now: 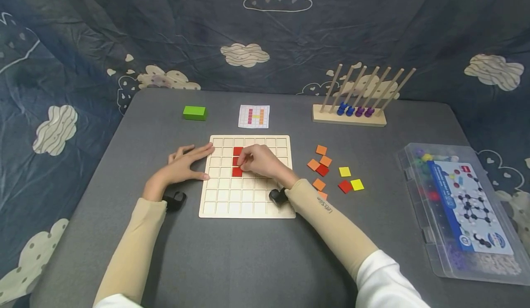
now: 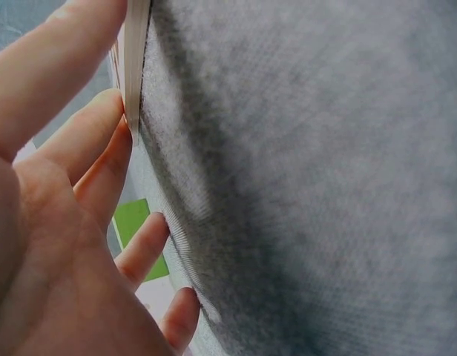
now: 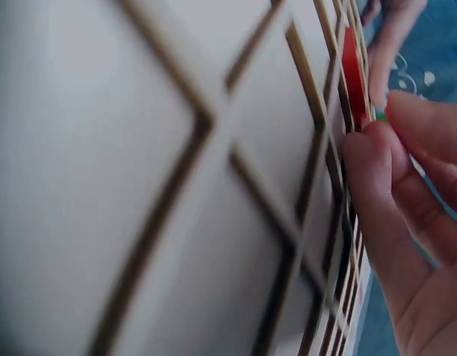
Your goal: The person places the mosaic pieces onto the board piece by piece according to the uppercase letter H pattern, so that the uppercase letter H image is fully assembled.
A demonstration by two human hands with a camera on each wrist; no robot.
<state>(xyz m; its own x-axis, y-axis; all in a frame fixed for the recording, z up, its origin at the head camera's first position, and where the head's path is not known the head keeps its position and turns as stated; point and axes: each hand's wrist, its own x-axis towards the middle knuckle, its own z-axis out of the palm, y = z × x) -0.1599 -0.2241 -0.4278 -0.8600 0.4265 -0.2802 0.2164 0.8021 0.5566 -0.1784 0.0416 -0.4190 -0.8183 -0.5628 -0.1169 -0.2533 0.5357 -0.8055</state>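
Observation:
A pale wooden grid board lies on the grey table. Three red square tiles form a column in its upper part: a top tile, a middle tile and a lower tile. My right hand is over the board, thumb and fingertips pinching at the middle tile; the fingers partly hide it. In the right wrist view a red tile shows just beyond these fingertips. My left hand has its fingers spread, with fingertips and thumb touching the board's left edge.
Loose orange tiles, yellow tiles and red tiles lie right of the board. Behind it are a green block, a pattern card and a peg stand with beads. A clear plastic case stands far right.

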